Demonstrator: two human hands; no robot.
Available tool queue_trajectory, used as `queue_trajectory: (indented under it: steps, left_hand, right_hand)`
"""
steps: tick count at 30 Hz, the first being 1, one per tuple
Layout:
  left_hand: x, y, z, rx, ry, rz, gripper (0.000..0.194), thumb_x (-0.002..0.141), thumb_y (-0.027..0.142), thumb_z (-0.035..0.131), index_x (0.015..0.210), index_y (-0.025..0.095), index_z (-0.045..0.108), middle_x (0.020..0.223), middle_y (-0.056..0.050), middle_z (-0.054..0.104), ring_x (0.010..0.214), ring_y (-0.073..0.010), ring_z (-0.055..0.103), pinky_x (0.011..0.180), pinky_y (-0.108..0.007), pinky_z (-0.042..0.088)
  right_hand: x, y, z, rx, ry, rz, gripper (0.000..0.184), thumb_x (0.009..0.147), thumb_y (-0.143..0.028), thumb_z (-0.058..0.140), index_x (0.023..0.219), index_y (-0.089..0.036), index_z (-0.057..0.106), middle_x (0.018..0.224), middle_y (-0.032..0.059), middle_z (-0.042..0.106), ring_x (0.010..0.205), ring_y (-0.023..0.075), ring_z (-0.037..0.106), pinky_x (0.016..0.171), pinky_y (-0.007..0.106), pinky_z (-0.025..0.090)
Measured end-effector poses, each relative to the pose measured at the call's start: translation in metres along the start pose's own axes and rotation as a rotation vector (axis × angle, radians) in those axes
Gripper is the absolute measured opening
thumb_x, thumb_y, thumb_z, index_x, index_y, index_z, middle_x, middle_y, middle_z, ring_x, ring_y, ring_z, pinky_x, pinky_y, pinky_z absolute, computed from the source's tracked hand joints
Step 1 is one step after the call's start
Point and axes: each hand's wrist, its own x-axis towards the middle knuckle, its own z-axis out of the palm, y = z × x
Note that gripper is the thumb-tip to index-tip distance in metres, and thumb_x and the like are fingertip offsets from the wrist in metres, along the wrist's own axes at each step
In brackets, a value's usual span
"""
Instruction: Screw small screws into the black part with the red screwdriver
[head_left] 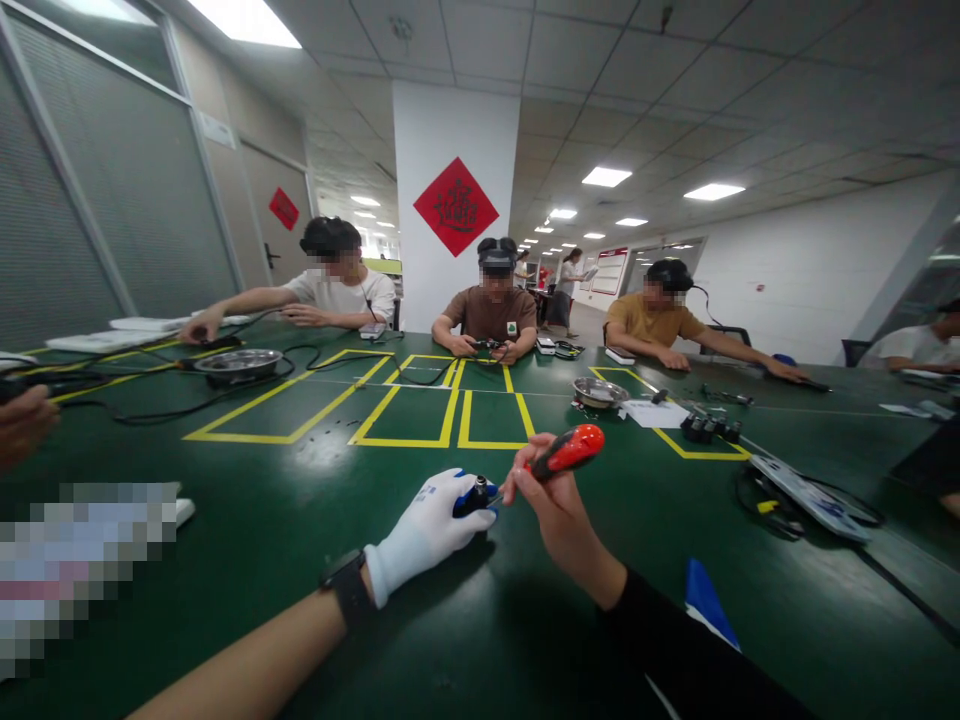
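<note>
- Clock directions take the black part (474, 497) as centre, with 12 o'clock straight ahead across the table (420, 640).
- The left hand (439, 515), in a white glove with blue on it, is closed around the part, which sits just above the green top; a watch (351, 590) is on that wrist.
- The right hand (551, 500), bare, grips the screwdriver (574, 447) by its lower end. The red and black handle slants up towards 2 o'clock and the shaft runs down to the part; whether the tip touches it is too small to tell.
- At 12 o'clock, yellow tape (405, 444) marks frames on the table, and beyond them a person (495, 315) holds a dark thing in both hands.
- At 2 o'clock lies a metal bowl (600, 392), with a white sheet (656, 414) just beside it.
- Between 2 and 3 o'clock, a cluster of black pieces (709, 428) stands beside the sheet.
- At 3 o'clock lies a pale strip (810, 497) with black cable around it.
- Between 3 and 4 o'clock, near the right forearm, is a blue and white item (709, 602).
- At 10 o'clock sits another bowl (238, 364), near black cables (176, 412).
</note>
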Motion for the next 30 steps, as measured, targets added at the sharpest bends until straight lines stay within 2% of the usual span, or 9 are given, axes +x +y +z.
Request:
queue_trajectory:
  steps: [4, 7, 9, 11, 14, 17, 21, 25, 30]
  left_hand:
    - [0.001, -0.001, 0.001, 0.006, 0.006, -0.002, 0.027, 0.081, 0.045, 0.058, 0.090, 0.021, 0.065, 0.088, -0.004, 0.064, 0.090, -0.0233, 0.056, 0.087, -0.035, 0.041]
    - [0.001, -0.002, 0.002, 0.024, 0.006, -0.006, 0.027, 0.081, 0.045, 0.058, 0.084, 0.020, 0.065, 0.085, -0.004, 0.064, 0.089, -0.0236, 0.057, 0.086, -0.035, 0.041]
    - [0.001, -0.002, 0.002, 0.026, 0.004, 0.004, 0.026, 0.081, 0.045, 0.057, 0.080, 0.019, 0.064, 0.081, -0.004, 0.063, 0.086, -0.0227, 0.057, 0.084, -0.034, 0.042]
    - [0.001, -0.001, 0.002, 0.022, 0.009, 0.015, 0.026, 0.082, 0.045, 0.057, 0.079, 0.019, 0.063, 0.078, -0.003, 0.062, 0.082, -0.0217, 0.056, 0.080, -0.033, 0.042]
    - [0.001, -0.001, 0.001, 0.014, 0.008, 0.027, 0.026, 0.082, 0.045, 0.056, 0.082, 0.019, 0.064, 0.078, -0.002, 0.061, 0.081, -0.0212, 0.056, 0.080, -0.032, 0.042]
    - [0.000, 0.000, 0.000, 0.010, 0.003, 0.022, 0.026, 0.081, 0.045, 0.057, 0.086, 0.020, 0.066, 0.081, -0.003, 0.063, 0.084, -0.0218, 0.056, 0.085, -0.033, 0.042]
    - [0.000, 0.001, 0.000, -0.001, 0.005, 0.008, 0.025, 0.081, 0.044, 0.058, 0.085, 0.021, 0.066, 0.084, -0.003, 0.065, 0.088, -0.0229, 0.057, 0.088, -0.034, 0.041]
    - [0.000, 0.003, -0.001, -0.002, 0.025, 0.016, 0.024, 0.081, 0.043, 0.058, 0.081, 0.020, 0.064, 0.082, -0.003, 0.064, 0.086, -0.0224, 0.057, 0.084, -0.034, 0.042]
    - [0.001, 0.002, 0.000, 0.003, 0.020, 0.016, 0.025, 0.080, 0.044, 0.058, 0.079, 0.019, 0.064, 0.080, -0.003, 0.062, 0.082, -0.0214, 0.056, 0.080, -0.032, 0.042]
  right_hand:
    - [-0.003, -0.002, -0.001, -0.008, 0.012, -0.004, 0.029, 0.090, -0.020, 0.048, 0.118, -0.027, 0.043, 0.099, 0.0004, 0.057, 0.076, 0.0135, 0.060, 0.088, 0.037, 0.047]
    - [-0.002, -0.003, 0.000, -0.021, 0.000, 0.012, 0.028, 0.091, -0.023, 0.049, 0.118, -0.025, 0.045, 0.118, 0.0051, 0.055, 0.081, 0.0142, 0.062, 0.088, 0.037, 0.047]
    - [0.000, -0.002, 0.001, 0.011, -0.002, 0.012, 0.023, 0.090, -0.023, 0.051, 0.113, -0.024, 0.046, 0.115, 0.0054, 0.059, 0.079, 0.0143, 0.064, 0.083, 0.036, 0.049]
    - [0.003, 0.001, 0.000, 0.046, 0.011, 0.003, 0.017, 0.089, -0.023, 0.055, 0.103, -0.023, 0.046, 0.098, 0.0019, 0.063, 0.073, 0.0138, 0.064, 0.077, 0.034, 0.050]
    - [0.005, 0.007, -0.002, 0.071, 0.054, 0.011, 0.014, 0.088, -0.022, 0.056, 0.096, -0.023, 0.045, 0.080, -0.0042, 0.057, 0.064, 0.0116, 0.061, 0.069, 0.029, 0.049]
    - [0.003, 0.008, -0.004, 0.084, 0.074, 0.006, 0.019, 0.088, -0.021, 0.053, 0.104, -0.025, 0.043, 0.082, -0.0044, 0.055, 0.066, 0.0114, 0.059, 0.070, 0.030, 0.049]
    - [0.001, 0.005, -0.004, 0.087, 0.029, -0.006, 0.028, 0.087, -0.020, 0.051, 0.113, -0.025, 0.041, 0.093, -0.0009, 0.059, 0.070, 0.0129, 0.061, 0.076, 0.033, 0.050]
    - [0.003, 0.001, -0.002, 0.090, 0.024, -0.012, 0.025, 0.086, -0.021, 0.057, 0.106, -0.025, 0.042, 0.109, 0.0044, 0.063, 0.071, 0.0137, 0.065, 0.078, 0.037, 0.053]
    - [0.007, 0.001, -0.004, 0.066, 0.022, 0.023, 0.024, 0.085, -0.024, 0.062, 0.097, -0.024, 0.041, 0.098, 0.0026, 0.067, 0.070, 0.0158, 0.067, 0.075, 0.037, 0.054]
